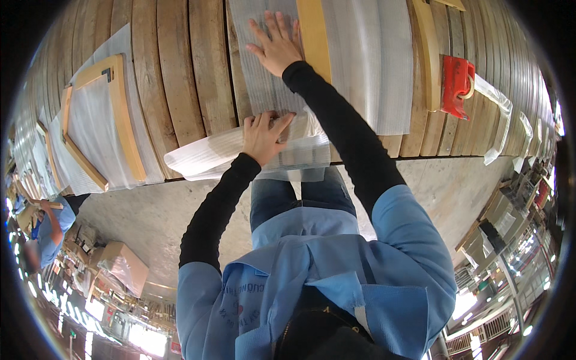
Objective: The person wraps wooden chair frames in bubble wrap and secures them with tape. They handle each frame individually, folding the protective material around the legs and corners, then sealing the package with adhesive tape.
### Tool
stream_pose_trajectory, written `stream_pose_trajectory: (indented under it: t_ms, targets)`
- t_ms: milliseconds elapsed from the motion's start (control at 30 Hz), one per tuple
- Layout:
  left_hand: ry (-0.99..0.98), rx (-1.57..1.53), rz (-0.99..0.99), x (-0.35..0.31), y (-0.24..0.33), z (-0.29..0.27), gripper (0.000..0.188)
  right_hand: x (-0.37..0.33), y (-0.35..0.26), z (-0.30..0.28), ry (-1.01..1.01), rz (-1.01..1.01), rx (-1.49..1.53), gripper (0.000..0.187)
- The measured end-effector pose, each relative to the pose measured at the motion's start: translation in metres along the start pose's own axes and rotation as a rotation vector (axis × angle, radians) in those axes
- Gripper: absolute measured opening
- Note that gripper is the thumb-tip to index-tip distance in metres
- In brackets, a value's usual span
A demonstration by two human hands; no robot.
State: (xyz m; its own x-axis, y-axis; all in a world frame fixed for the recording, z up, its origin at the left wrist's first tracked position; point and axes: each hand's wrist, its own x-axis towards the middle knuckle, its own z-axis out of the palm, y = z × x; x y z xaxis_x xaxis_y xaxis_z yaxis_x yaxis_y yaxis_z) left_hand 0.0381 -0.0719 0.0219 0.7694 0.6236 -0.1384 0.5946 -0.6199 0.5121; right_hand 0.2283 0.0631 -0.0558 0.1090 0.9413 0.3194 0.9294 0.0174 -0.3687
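Note:
A translucent white foam sheet (372, 72) lies over the slatted wooden bench in front of me. My right hand (277, 47) rests flat on the sheet with its fingers spread, beside a light wooden strip (314, 36) of what looks like a frame. Nearer the bench edge, my left hand (264, 138) presses down on the sheet, its thumb apart from its slightly bent fingers. Under and beside that hand, a folded flap of the foam (204, 153) bulges to the left and hangs over the edge.
On the right stand a red tape dispenser (458, 87) and a wooden piece (427, 54), with tape strips (498, 99) beyond. Wooden frame pieces (123, 120) lie on foam at left. Another person in blue (51, 231) works at far left, near a cardboard box (123, 267) on the floor.

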Motion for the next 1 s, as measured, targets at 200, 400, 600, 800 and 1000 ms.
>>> stream_pose_trajectory:
  t_ms: [200,400,600,800,1000]
  targets:
    - [0.009,-0.018,0.038,-0.014,-0.013,0.010,0.083,0.050,-0.025,-0.018,-0.058,0.095,0.089,0.046]
    - [0.013,-0.048,0.026,-0.043,-0.029,0.005,0.083,-0.009,0.037,-0.100,-0.151,0.467,0.046,0.056]
    - [0.052,-0.076,0.007,-0.038,-0.052,-0.007,0.084,-0.084,0.101,-0.070,-0.104,0.715,-0.229,0.059]
    - [0.030,-0.035,-0.041,-0.020,-0.069,-0.017,0.080,-0.061,0.113,-0.064,-0.086,0.672,-0.254,0.062]
    - [0.050,-0.045,-0.016,-0.012,-0.081,-0.014,0.078,-0.016,0.030,-0.079,0.195,0.423,-0.116,0.047]
